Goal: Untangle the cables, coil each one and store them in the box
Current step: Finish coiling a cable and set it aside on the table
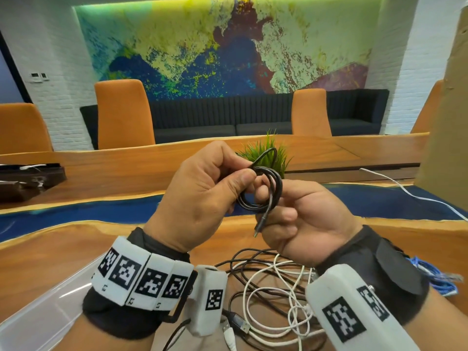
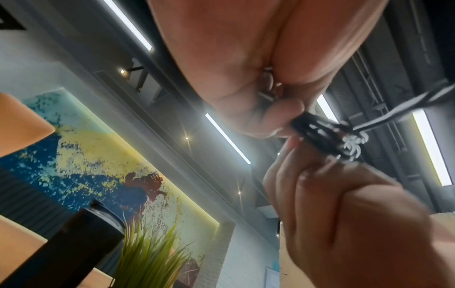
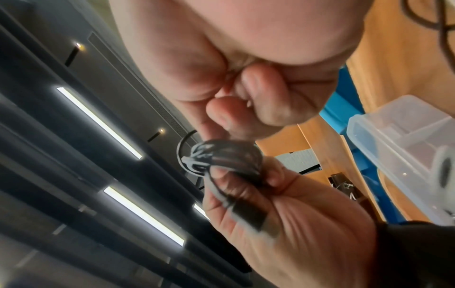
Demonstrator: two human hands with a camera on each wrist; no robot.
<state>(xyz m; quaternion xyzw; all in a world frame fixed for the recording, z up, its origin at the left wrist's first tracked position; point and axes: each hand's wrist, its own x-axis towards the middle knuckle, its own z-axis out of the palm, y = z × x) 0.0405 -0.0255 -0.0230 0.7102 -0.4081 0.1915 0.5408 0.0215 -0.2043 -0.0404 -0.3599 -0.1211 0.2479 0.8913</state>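
I hold a small coil of black cable in the air between both hands, above the table. My left hand pinches the coil's upper left side between thumb and forefinger. My right hand has its fingers curled round the coil's right side. One plug end hangs down below the coil. From the left wrist the coil shows at my fingertips. From the right wrist the coil sits between the two hands. A tangle of white and black cables lies on the table under my wrists.
A clear plastic box stands at the lower left and also shows from the right wrist, box. A blue cable lies at the right. A white cable, a green plant and a cardboard sheet are farther back.
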